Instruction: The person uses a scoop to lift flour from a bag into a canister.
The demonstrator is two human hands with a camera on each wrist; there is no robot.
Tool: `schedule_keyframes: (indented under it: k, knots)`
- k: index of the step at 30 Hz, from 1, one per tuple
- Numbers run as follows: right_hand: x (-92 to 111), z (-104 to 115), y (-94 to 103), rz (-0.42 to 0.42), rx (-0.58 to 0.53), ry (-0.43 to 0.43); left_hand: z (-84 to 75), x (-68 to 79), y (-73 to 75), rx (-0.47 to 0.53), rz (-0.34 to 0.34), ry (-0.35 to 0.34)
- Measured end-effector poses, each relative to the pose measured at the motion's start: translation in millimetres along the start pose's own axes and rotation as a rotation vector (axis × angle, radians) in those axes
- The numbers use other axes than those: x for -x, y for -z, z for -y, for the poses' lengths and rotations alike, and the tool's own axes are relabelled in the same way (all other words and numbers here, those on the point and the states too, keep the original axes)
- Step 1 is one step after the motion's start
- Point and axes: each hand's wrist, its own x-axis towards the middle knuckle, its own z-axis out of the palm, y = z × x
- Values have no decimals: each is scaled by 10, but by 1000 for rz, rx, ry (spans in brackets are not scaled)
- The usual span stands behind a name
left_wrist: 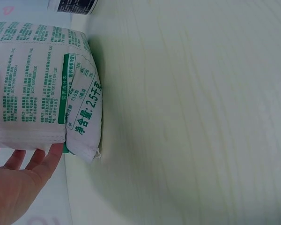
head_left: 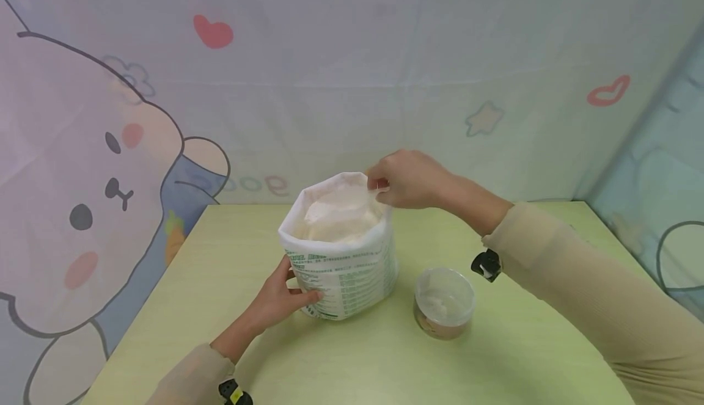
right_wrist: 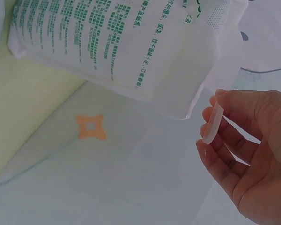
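I've got the white bag (head_left: 343,283) standing open on the pale green table (head_left: 352,371), right about the middle of my head view, green print across its front, white powdery contents (head_left: 332,231) showing inside. And look at the left hand (head_left: 277,301): it's in at eight o'clock on the bag, holding that side, thumb lying across the printed front, fingers round the flank! Up at one o'clock, the right hand (head_left: 412,179) is over by the rim, and my right wrist view gives it away: thumb and fingers are pinching a thin, translucent pale strip (right_wrist: 214,123). Whether that strip touches the bag's rim, I can't tell. Swing round to four o'clock from the bag and there's a clear tub (head_left: 440,325), near the bag but apart from it, standing open with something white inside. Behind it all hangs the printed backdrop (head_left: 352,57), a big cartoon bear (head_left: 126,228) over at nine o'clock, a red heart (head_left: 213,32) up at eleven.
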Motion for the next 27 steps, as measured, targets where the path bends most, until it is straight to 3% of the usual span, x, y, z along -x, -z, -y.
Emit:
schedule_keyframes:
  k: [27]
  knots:
    - [203, -282, 109, -48, -11, -4, 11, -9, 0, 2, 5, -3]
